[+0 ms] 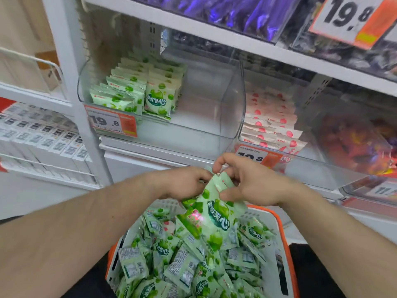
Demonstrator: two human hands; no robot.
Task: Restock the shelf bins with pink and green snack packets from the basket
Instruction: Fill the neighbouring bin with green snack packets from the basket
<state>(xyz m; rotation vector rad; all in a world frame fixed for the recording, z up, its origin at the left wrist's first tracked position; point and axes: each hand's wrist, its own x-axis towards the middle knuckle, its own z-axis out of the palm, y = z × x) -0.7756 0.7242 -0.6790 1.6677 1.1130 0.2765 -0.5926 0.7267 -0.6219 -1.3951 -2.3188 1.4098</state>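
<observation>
A bunch of green snack packets (217, 214) is held up over the far rim of the basket (272, 224) by both hands. The left hand (182, 183) is curled around the bunch's upper left edge; the right hand (247, 183) is pinched on its top, thumb pressed against the packets' right side, forefinger bent above. How many packets are gathered in the bunch cannot be told.

The basket, white with an orange rim, is seen below the forearms, filled with loose green packets (182, 261) lying at all angles; a bit of pink (169, 225) is glimpsed among them near the far left side.

On the shelf (150, 151) behind, a clear bin (234, 117) is partly stocked: upright rows of green packets (146, 87) are packed into its left half, while its right half is bare. An orange price tag marked 19.8 (111, 122) is fixed at the bin's front left corner.

Just beside it on the right, a second clear bin (318, 160) is loaded with pink packets (272, 125) stacked in rows along its left side. Its price tag (257, 157) is partly hidden by the right hand.

On the upper shelf, purple wrapped goods (236, 11) and a large 19.8 sign (352, 18) are noted.
</observation>
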